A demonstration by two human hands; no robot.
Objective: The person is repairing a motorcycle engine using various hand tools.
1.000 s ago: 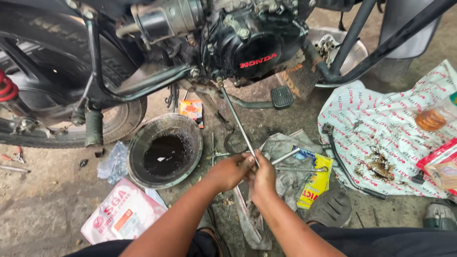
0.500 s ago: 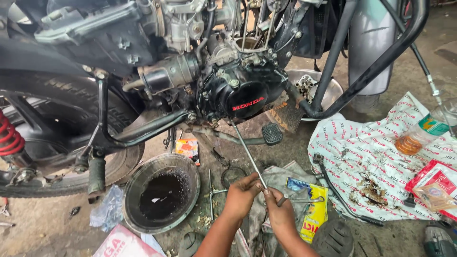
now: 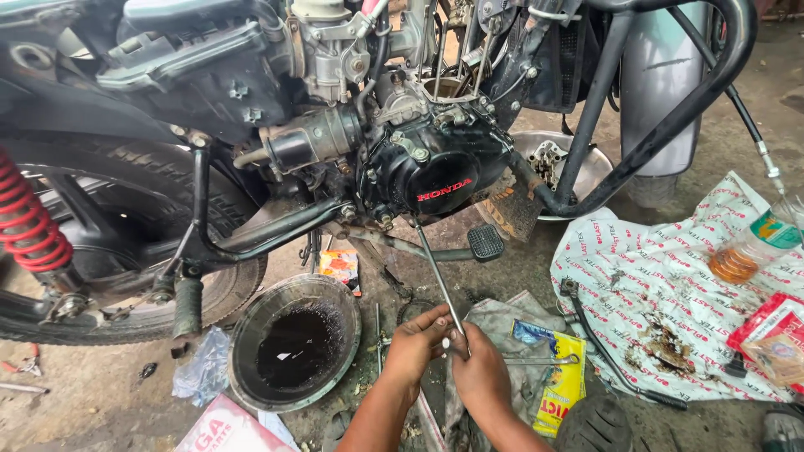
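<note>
Grimy, oil-stained concrete floor [image 3: 100, 410] in flat daylight, rubbish-strewn.

red coil spring [image 3: 32, 219] far left; rear tyre [image 3: 126, 314] lower left; round drain pan [image 3: 295, 341] of dark oil, lower centre; black footpeg [image 3: 486, 242] centre; metal bowl [image 3: 578, 167] of parts, upper right; printed sheet [image 3: 662, 276] right; bottle [image 3: 754, 247] of amber liquid far right; yellow packet [image 3: 559, 385] bottom centre-right

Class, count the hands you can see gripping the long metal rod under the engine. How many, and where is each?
2. The left hand grips the rod at its lower end; the right hand closes on it just beside, lower right. No others show.
</note>
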